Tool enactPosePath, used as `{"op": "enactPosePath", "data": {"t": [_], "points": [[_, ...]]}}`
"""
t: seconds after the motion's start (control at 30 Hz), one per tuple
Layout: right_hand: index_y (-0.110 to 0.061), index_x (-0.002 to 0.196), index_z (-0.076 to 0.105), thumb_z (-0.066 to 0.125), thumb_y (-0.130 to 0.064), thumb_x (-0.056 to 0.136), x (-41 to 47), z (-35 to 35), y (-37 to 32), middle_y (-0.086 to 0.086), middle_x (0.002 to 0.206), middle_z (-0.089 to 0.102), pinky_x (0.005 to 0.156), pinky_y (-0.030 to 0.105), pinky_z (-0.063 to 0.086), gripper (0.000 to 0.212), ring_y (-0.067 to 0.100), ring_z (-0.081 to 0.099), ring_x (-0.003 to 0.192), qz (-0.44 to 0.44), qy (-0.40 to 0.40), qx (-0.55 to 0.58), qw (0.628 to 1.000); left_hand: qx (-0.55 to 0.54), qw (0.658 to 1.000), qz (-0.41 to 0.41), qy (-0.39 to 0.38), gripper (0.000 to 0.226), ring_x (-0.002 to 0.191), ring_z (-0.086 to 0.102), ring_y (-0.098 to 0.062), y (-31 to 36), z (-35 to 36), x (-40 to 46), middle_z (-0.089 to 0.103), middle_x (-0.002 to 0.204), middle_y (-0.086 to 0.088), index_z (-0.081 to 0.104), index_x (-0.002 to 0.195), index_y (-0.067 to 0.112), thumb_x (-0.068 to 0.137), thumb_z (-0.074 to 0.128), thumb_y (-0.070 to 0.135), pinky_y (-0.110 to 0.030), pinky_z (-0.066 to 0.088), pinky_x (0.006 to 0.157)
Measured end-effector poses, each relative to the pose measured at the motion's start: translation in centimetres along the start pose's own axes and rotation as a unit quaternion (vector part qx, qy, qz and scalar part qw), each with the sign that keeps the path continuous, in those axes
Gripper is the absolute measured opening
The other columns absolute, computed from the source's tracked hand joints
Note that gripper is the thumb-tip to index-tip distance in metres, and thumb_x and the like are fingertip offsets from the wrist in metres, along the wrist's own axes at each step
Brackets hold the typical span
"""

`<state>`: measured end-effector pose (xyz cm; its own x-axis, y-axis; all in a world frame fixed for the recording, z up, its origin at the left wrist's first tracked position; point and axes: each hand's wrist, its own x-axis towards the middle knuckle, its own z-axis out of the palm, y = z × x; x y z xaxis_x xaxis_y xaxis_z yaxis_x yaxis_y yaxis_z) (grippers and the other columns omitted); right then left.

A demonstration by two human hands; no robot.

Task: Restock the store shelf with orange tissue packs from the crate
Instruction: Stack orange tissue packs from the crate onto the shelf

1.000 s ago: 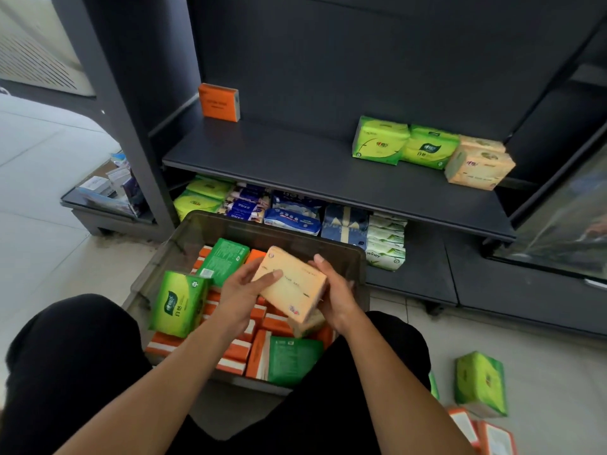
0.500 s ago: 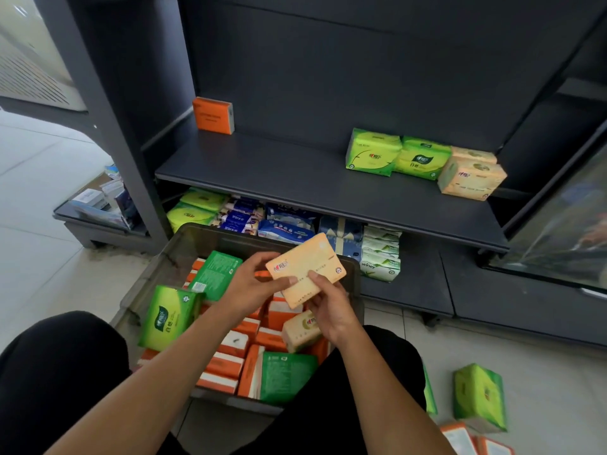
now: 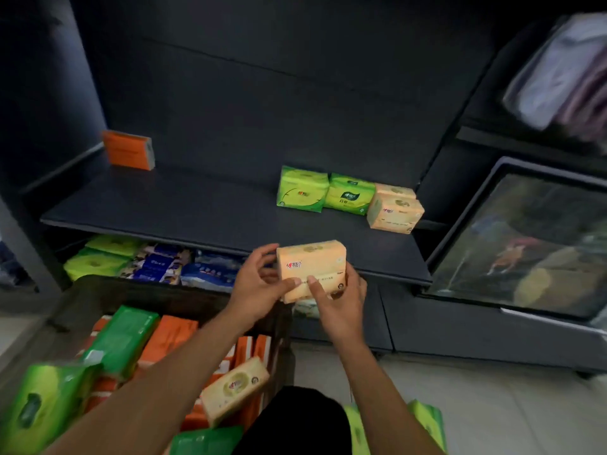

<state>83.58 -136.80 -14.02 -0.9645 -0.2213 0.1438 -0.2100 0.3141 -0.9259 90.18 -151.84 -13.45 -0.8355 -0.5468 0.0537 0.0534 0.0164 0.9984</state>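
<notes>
**At the shelf edge, pale orange pack in both hands**

Above the front edge of the shelf (image 3: 210,208) I see the pale orange tissue pack (image 3: 312,269), upright. I see the left hand (image 3: 259,290) grasping its left side and the right hand (image 3: 338,303) grasping its lower right. Below lies the crate (image 3: 147,293) with orange and green packs. Far left on the shelf stands one orange pack (image 3: 128,151); at right, two green packs (image 3: 325,192) beside two pale ones (image 3: 394,208).

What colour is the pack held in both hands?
Pale orange-beige tissue pack, best seen in the head view.

hands (image 3: 295,287) lifted pale pack (image 3: 312,267), seemingly toward shelf (image 3: 197,208)
</notes>
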Motion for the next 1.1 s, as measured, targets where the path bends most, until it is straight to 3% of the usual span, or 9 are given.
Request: {"op": "enactPosePath", "data": {"t": [0.1, 0.2, 0.27, 0.47, 0.57, 0.7, 0.9, 0.97, 1.1], "points": [[-0.031, 0.139, 0.045, 0.075, -0.049, 0.080, 3.5, -3.3, 1.1, -0.009, 0.126, 0.046, 0.102, 0.045, 0.048, 0.068, 0.017, 0.047, 0.125, -0.028, 0.052, -0.027, 0.998, 0.013, 0.999, 0.041, -0.021, 0.077, 0.103, 0.065, -0.010, 0.7, 5.4, 3.0, 0.059, 0.124, 0.009, 0.051, 0.135, 0.028, 0.070, 0.086, 0.004, -0.026, 0.057, 0.085], [-0.040, 0.128, 0.045, 0.078, -0.039, 0.079, 7.0, -6.5, 1.9, -0.015, 0.121, 0.059, 0.095, 0.045, 0.054, 0.059, 0.010, 0.058, 0.116, -0.030, 0.087, 0.003, 0.996, 0.034, 0.994, 0.088, -0.057, 0.081, 0.106, 0.058, 0.003, 1.2, 10.7, 5.9, 0.046, 0.127, 0.022, 0.046, 0.142, 0.029, 0.075, 0.082, 0.002, -0.012, 0.051, 0.085], [-0.040, 0.128, 0.042, 0.078, -0.029, 0.082, 9.5, -8.5, 3.0, -0.014, 0.121, 0.061, 0.093, 0.044, 0.055, 0.060, 0.008, 0.061, 0.112, -0.018, 0.092, -0.005, 0.996, 0.065, 0.990, 0.095, -0.077, 0.083, 0.106, 0.058, 0.004, 0.4, 13.9, 7.9, 0.049, 0.128, 0.018, 0.040, 0.147, 0.026, 0.078, 0.079, 0.003, -0.009, 0.048, 0.088], [-0.012, 0.142, 0.028, 0.071, -0.020, 0.087, 17.1, -10.9, 6.7, 0.010, 0.126, 0.059, 0.082, 0.030, 0.048, 0.070, 0.026, 0.060, 0.112, 0.084, 0.067, -0.118, 0.987, 0.282, 0.948, 0.120, -0.086, 0.070, 0.108, 0.065, -0.017, -1.8, 20.4, 13.8, 0.070, 0.119, 0.000, 0.039, 0.150, 0.024, 0.087, 0.069, 0.026, -0.029, 0.053, 0.090], [-0.009, 0.146, 0.020, 0.071, -0.019, 0.085, 20.3, -10.1, 7.8, 0.016, 0.133, 0.053, 0.098, 0.041, 0.049, 0.080, 0.033, 0.053, 0.121, 0.115, 0.097, -0.125, 0.981, 0.314, 0.938, 0.120, -0.089, 0.065, 0.108, 0.064, -0.025, -1.8, 22.3, 16.9, 0.069, 0.119, -0.006, 0.043, 0.147, 0.022, 0.088, 0.068, 0.026, -0.034, 0.053, 0.091], [-0.005, 0.151, 0.012, 0.070, -0.020, 0.088, 22.5, -10.0, 9.0, 0.020, 0.141, 0.038, 0.110, 0.042, 0.035, 0.087, 0.036, 0.035, 0.133, 0.116, 0.119, -0.148, 0.975, 0.294, 0.945, 0.120, -0.083, 0.065, 0.107, 0.066, -0.019, -2.9, 23.6, 19.2, 0.070, 0.120, -0.003, 0.046, 0.146, 0.024, 0.086, 0.072, 0.023, -0.030, 0.053, 0.093], [-0.020, 0.150, 0.022, 0.073, -0.044, 0.074, 23.2, -9.4, 10.6, 0.005, 0.143, 0.049, 0.106, 0.048, 0.045, 0.094, 0.028, 0.048, 0.131, 0.075, 0.141, -0.104, 0.982, 0.204, 0.966, 0.138, -0.083, 0.080, 0.107, 0.065, -0.010, -6.3, 24.1, 20.2, 0.064, 0.125, 0.001, 0.036, 0.149, 0.036, 0.077, 0.070, 0.041, -0.034, 0.056, 0.093], [-0.019, 0.150, 0.024, 0.075, -0.046, 0.072, 23.2, -9.0, 10.6, 0.004, 0.149, 0.042, 0.107, 0.047, 0.044, 0.097, 0.028, 0.046, 0.134, 0.077, 0.169, -0.103, 0.977, 0.178, 0.971, 0.135, -0.086, 0.078, 0.111, 0.063, -0.011, -6.3, 24.2, 20.5, 0.059, 0.130, -0.001, 0.039, 0.149, 0.031, 0.080, 0.075, 0.030, -0.034, 0.055, 0.096], [-0.019, 0.119, 0.038, 0.087, -0.035, 0.067, 23.5, -8.5, 10.8, -0.004, 0.123, 0.026, 0.095, 0.042, 0.052, 0.073, 0.030, 0.055, 0.109, 0.061, 0.248, -0.087, 0.963, 0.159, 0.978, 0.122, -0.064, 0.062, 0.107, 0.062, -0.008, -5.8, 24.3, 20.5, 0.057, 0.126, -0.002, 0.052, 0.135, 0.016, 0.079, 0.079, 0.017, -0.024, 0.055, 0.091]]}}
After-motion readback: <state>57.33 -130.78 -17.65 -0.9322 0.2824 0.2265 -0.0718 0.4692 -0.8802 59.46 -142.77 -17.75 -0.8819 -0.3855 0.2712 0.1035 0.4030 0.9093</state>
